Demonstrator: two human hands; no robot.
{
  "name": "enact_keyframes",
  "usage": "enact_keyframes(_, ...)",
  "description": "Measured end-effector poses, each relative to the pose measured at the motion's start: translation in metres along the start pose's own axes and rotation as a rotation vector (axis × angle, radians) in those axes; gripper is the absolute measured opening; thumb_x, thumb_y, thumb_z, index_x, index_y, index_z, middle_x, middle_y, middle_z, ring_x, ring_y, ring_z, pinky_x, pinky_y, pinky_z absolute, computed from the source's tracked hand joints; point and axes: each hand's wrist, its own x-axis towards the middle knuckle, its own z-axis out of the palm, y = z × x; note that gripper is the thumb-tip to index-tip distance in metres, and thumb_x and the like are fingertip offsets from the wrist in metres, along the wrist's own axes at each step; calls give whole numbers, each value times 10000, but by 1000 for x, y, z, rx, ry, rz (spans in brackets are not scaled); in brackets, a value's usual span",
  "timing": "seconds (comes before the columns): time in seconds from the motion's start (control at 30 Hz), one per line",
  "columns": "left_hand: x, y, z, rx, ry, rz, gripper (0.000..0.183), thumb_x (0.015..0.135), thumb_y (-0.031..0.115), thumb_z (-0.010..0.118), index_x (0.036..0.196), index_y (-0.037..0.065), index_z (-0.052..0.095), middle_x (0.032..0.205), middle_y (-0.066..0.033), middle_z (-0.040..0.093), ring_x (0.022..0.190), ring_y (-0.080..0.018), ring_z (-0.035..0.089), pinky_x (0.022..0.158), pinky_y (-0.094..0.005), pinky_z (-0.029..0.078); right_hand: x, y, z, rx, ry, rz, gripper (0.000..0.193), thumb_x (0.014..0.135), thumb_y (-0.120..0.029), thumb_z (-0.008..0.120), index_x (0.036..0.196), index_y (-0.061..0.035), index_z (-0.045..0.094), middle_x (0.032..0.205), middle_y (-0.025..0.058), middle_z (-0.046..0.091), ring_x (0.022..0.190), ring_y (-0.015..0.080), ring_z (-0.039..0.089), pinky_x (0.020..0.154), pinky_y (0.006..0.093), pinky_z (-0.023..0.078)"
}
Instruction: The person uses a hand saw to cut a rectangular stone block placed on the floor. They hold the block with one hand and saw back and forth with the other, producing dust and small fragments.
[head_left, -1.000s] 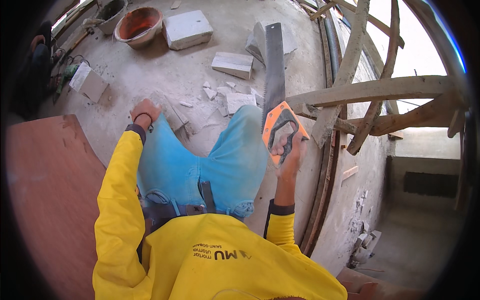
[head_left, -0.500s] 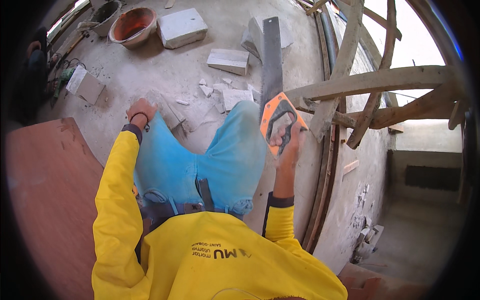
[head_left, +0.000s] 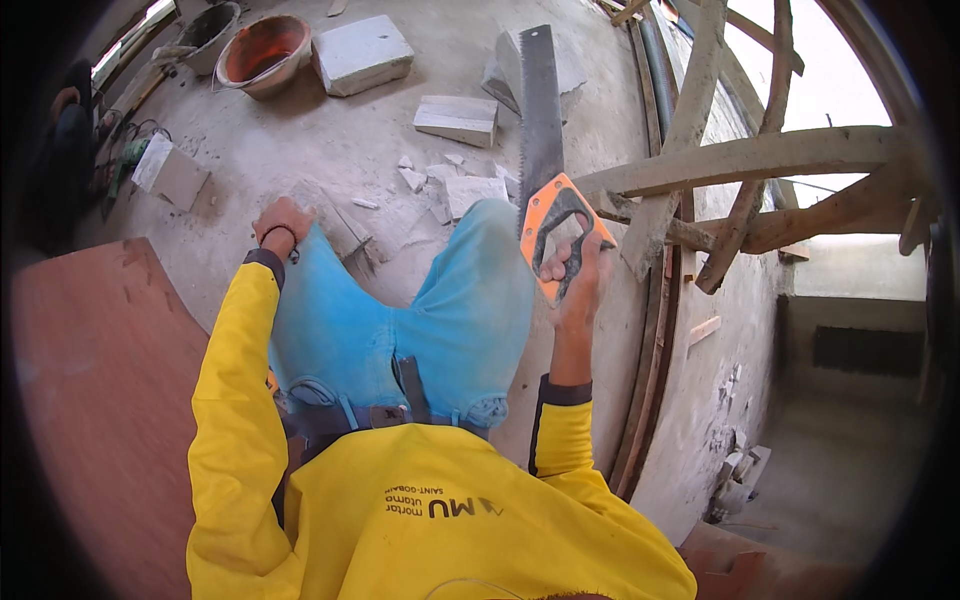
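Observation:
My right hand is wrapped round the black and orange handle of a handsaw. The saw's long grey blade points away from me, its toothed edge on the left. Beyond the blade's far end and partly behind it lies a rough pale block. My left hand rests at my left knee, its knuckles up and its fingertips hidden. Beside that hand, between my legs, a dusty flat-edged piece lies on the floor; I cannot make out its kind.
Broken chunks and a pale wedge-shaped block lie ahead. Farther off are a large white block and an orange-lined bucket. A cut block and a reddish board are at left. Wooden poles cross at right.
The right hand and the saw have shifted slightly, the blade tip moving a little to the left and farther away. The left hand stays where it was.

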Motion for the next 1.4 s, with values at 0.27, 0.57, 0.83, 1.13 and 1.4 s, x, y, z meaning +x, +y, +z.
enact_keyframes(0.27,-1,0,-1,28,-30,11,591,883,567,632,1257,114,696,1283,-161,690,1195,-360,651,1000,-506,503,-24,-1,-7,-7,-4,-3,542,1087,-369,490,1414,60,439,747,29,474,560,106,441,522,293,437)
enact_keyframes(0.57,-1,1,1,6,1,-23,588,885,566,635,1265,121,691,1292,-157,685,1208,-348,645,1010,-492,501,2,2,-2,2,-14,12,549,1088,-373,489,1421,60,432,747,25,466,561,105,438,514,293,432)
enact_keyframes(0.83,-5,5,-7,27,-50,-33,593,890,577,622,1273,129,686,1301,-143,683,1217,-342,640,1027,-484,497,-27,-1,-9,1,13,-4,545,1090,-366,484,1424,61,431,750,26,468,562,106,435,526,305,434)
enact_keyframes(1.13,-2,1,1,-5,-1,-24,550,883,570,628,1249,167,705,1293,-120,691,1207,-330,646,1024,-488,497,-8,2,-7,-14,-1,15,550,1085,-382,486,1419,52,435,756,31,477,568,108,448,517,302,431)
enact_keyframes(1.4,-4,-2,-1,-9,-14,3,557,882,567,631,1222,134,717,1266,-144,701,1187,-342,657,1000,-490,508,-26,0,-9,3,-9,13,547,1087,-381,485,1417,52,437,763,28,479,568,106,440,531,298,431)
